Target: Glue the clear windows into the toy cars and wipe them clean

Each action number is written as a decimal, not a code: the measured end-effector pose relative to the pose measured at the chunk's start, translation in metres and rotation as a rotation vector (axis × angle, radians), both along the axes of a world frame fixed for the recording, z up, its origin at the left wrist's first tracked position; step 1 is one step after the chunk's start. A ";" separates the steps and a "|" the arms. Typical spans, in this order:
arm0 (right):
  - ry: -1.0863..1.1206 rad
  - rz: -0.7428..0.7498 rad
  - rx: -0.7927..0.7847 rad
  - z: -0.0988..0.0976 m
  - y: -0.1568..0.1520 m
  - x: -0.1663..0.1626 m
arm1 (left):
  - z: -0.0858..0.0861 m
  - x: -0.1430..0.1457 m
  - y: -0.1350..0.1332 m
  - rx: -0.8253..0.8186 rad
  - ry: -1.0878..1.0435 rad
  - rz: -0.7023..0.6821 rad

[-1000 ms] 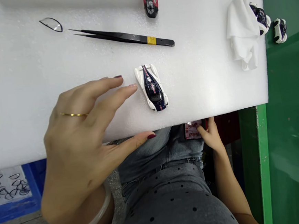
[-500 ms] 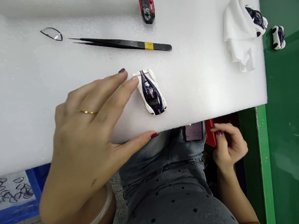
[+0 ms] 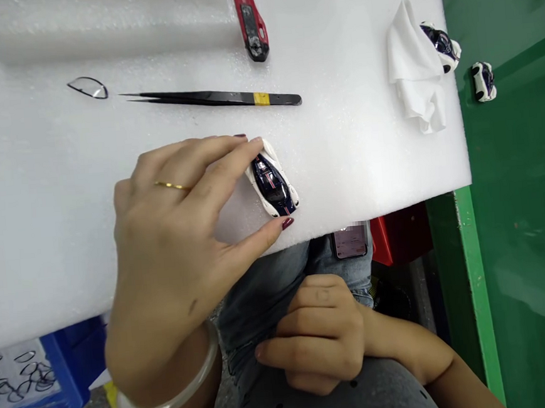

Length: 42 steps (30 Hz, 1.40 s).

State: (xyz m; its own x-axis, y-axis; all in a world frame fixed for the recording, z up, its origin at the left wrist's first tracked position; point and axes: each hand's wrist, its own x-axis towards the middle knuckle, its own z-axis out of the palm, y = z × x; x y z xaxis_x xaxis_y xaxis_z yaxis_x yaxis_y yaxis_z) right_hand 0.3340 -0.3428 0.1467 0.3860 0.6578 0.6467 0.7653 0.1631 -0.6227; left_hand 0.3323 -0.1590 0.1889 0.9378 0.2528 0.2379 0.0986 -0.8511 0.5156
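My left hand [image 3: 180,224] spans a small white and dark-blue toy car [image 3: 273,182], with fingertips at its far end and the thumb at its near end. The car rests on the white foam sheet [image 3: 344,154]. Over my lap is my right hand [image 3: 320,335], its fingers curled; the palm side is hidden, so I cannot see whether anything is in it. Black tweezers [image 3: 217,98] with a yellow band lie beyond the car. By their points is a small clear piece with a black rim [image 3: 88,88].
A red cutter [image 3: 251,23] lies at the far side. On the right are a white cloth [image 3: 415,70], a second toy car [image 3: 442,46] and a third toy car [image 3: 483,80] on the green surface. A blue bin [image 3: 73,377] holds several black-rimmed pieces. A phone [image 3: 350,242] rests on my lap.
My left thumb has come up to the car's near end, and the fingers have closed in on its far end. My right hand has moved left, from beside the red box to over my lap.
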 end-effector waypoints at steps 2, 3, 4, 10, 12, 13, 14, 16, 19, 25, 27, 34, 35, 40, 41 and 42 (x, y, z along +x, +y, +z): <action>-0.006 -0.019 0.037 0.000 0.003 -0.002 | -0.002 0.000 -0.001 0.004 -0.034 0.027; -0.009 -0.016 0.043 -0.002 0.004 -0.004 | -0.003 0.000 -0.002 0.008 -0.049 0.037; -0.013 -0.007 0.040 -0.003 0.004 -0.005 | -0.004 -0.001 -0.003 0.013 -0.059 0.046; -0.005 -0.029 -0.086 -0.019 -0.028 -0.002 | -0.005 -0.005 -0.004 0.034 -0.048 0.050; 0.016 -0.173 -0.255 -0.025 -0.049 0.009 | -0.005 -0.006 -0.004 0.049 -0.059 0.056; 0.023 -0.272 -0.359 -0.029 -0.060 0.015 | -0.005 -0.006 -0.005 0.056 -0.066 0.059; 0.021 -0.380 -0.457 -0.033 -0.072 0.022 | -0.005 -0.007 -0.005 0.059 -0.068 0.061; -0.026 -0.564 -0.633 -0.043 -0.092 0.033 | -0.005 -0.007 -0.005 0.055 -0.065 0.069; -0.130 -0.638 -0.824 -0.057 -0.118 0.040 | -0.005 -0.007 -0.007 0.049 -0.077 0.070; -0.082 -0.553 -0.573 -0.052 -0.138 0.025 | -0.005 -0.008 -0.008 0.058 -0.080 0.074; -0.015 -0.572 -0.491 -0.043 -0.136 0.023 | -0.005 -0.008 -0.007 0.054 -0.081 0.084; -0.020 -0.781 -0.123 -0.016 -0.123 0.052 | -0.002 -0.007 -0.006 0.029 -0.091 0.070; -0.047 -0.791 -0.069 -0.013 -0.121 0.058 | -0.002 -0.007 -0.006 0.035 -0.090 0.067; -0.079 -0.816 0.071 -0.005 -0.115 0.077 | -0.003 -0.008 -0.007 0.039 -0.084 0.080; -0.075 -0.818 0.084 -0.004 -0.114 0.078 | -0.003 -0.008 -0.007 0.038 -0.079 0.081; -0.072 -0.818 0.094 -0.004 -0.113 0.079 | -0.003 -0.007 -0.007 0.038 -0.079 0.078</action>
